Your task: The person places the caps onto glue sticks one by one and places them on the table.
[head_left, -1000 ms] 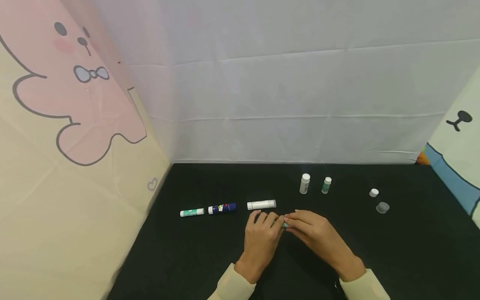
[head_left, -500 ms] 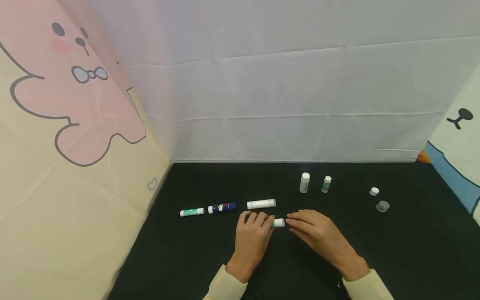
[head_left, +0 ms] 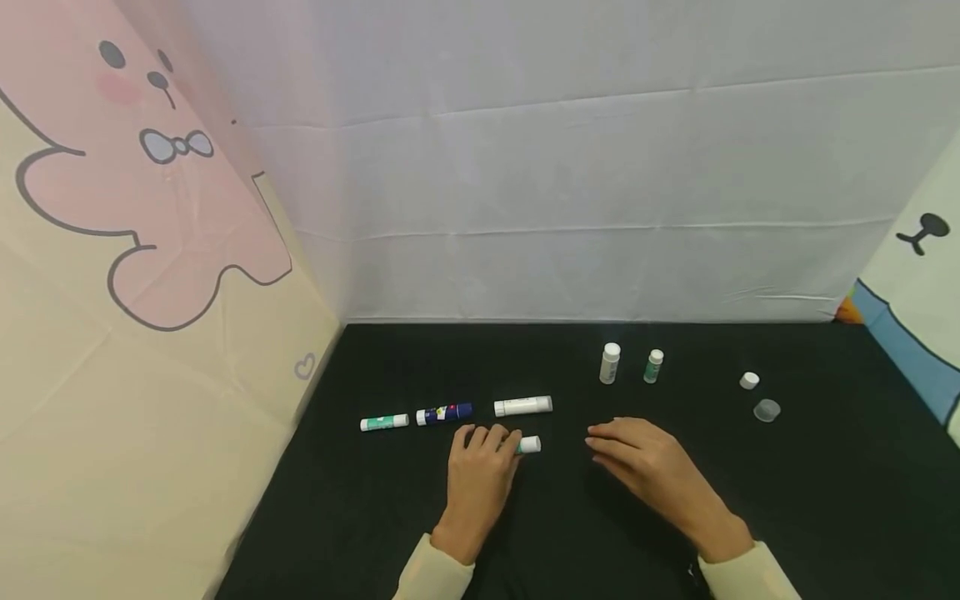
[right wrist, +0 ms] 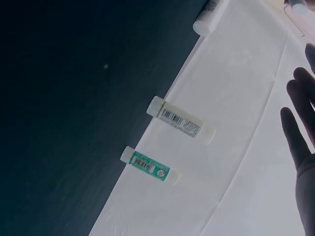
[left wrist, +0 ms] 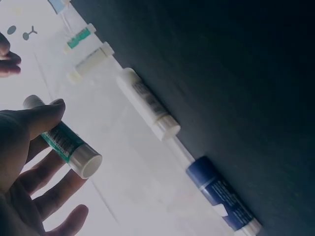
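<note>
My left hand (head_left: 478, 475) pinches a green-and-white glue stick (head_left: 529, 445) between thumb and fingers. In the left wrist view that glue stick (left wrist: 64, 142) lies slanted across the fingers, both white ends showing. Apart from it, to the right, my right hand (head_left: 651, 467) hovers with nothing in its fingers; in the right wrist view they look extended. Just beyond the left hand lie a white glue stick (head_left: 522, 406), a dark blue one (head_left: 444, 414) and another green-and-white one (head_left: 384, 422), roughly in a row.
Towards the back stand a white glue stick (head_left: 610, 363) and a small green-and-white one (head_left: 653, 367), both upright. Farther right are a small white cap (head_left: 748, 381) and a translucent cap (head_left: 767, 410). Fabric walls (head_left: 570, 208) border the black table (head_left: 337, 517).
My left hand has drawn left with the green-and-white glue stick, out of my right hand's fingers. The right hand has shifted slightly right. The other glue sticks have stayed put.
</note>
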The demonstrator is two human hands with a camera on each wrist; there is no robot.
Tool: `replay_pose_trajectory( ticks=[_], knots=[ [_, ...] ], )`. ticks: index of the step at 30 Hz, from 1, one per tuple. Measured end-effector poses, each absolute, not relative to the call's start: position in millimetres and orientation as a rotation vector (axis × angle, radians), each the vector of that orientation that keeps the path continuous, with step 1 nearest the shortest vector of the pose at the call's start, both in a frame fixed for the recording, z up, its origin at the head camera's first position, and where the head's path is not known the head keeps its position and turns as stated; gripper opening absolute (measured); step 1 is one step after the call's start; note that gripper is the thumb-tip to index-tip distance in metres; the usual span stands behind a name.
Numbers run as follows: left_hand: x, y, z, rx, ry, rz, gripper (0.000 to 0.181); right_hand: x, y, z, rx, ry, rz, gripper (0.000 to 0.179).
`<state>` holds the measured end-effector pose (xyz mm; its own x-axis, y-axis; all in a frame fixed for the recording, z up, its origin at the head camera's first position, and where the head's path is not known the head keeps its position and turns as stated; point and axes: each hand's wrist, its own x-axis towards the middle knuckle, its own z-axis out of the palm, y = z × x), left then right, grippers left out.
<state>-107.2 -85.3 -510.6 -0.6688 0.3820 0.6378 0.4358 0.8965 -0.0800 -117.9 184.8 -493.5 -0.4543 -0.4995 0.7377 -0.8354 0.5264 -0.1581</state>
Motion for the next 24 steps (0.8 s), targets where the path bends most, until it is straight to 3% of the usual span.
replay_pose_trajectory(
  ticks=[24],
  knots=[
    [-106.6, -149.0, -520.8, -0.401, -2.491, -0.086, 0.028, -117.9, 219.4, -502.0, 0.983, -2.156, 0.682, 0.058]
  ],
)
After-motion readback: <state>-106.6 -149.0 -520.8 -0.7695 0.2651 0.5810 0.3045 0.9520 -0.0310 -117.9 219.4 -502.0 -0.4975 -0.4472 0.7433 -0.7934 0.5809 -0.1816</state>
